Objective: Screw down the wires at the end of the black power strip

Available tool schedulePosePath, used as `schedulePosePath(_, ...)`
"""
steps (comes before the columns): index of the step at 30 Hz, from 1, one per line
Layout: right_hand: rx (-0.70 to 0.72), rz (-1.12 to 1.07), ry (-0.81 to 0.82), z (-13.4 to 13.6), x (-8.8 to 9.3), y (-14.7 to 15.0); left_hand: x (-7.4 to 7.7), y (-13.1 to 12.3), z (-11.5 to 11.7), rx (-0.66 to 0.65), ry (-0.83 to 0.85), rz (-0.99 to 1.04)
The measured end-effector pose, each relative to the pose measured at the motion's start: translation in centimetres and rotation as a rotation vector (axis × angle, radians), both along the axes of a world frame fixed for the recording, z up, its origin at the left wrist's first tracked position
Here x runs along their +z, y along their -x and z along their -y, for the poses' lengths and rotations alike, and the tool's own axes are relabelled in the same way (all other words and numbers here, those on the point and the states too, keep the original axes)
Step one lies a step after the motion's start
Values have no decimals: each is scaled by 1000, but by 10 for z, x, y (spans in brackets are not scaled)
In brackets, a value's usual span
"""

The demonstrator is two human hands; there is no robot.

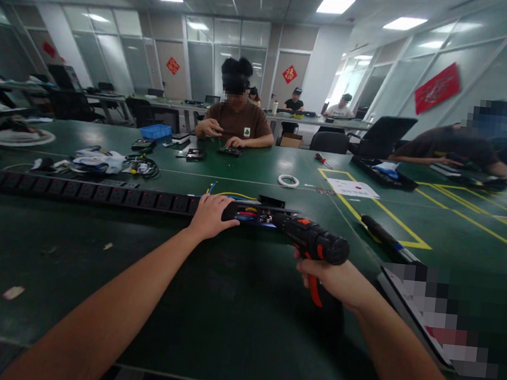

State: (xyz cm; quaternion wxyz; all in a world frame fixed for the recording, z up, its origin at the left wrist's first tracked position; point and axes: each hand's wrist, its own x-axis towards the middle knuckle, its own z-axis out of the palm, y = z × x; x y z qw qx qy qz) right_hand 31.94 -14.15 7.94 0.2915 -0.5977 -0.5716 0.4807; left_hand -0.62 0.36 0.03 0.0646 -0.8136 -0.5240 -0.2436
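A long black power strip [113,195] with a row of sockets lies across the green table. My left hand [209,215] is wrapped over it, fingers on the far side and thumb along the near edge. Just right of that hand the strip's housing is open, and coloured wires [247,214] show inside. My right hand [326,277] is closed round the handle of a black and orange cordless drill [309,236]. The drill lies level and points left, its front end at the open section; the exact contact at its tip is too small to make out.
Behind the strip are a white tape roll [288,181], a tangle of cables [143,166] and a blue basket [155,131]. A dark-handled tool [384,233] and a tablet-like board [420,319] lie at right. Across the table a person [237,120] handles small parts.
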Motion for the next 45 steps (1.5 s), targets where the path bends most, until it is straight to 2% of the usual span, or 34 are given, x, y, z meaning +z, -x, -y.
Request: schedulePosePath(45, -15, -24, 9, 2, 3, 2, -1, 0, 0, 4, 16, 9)
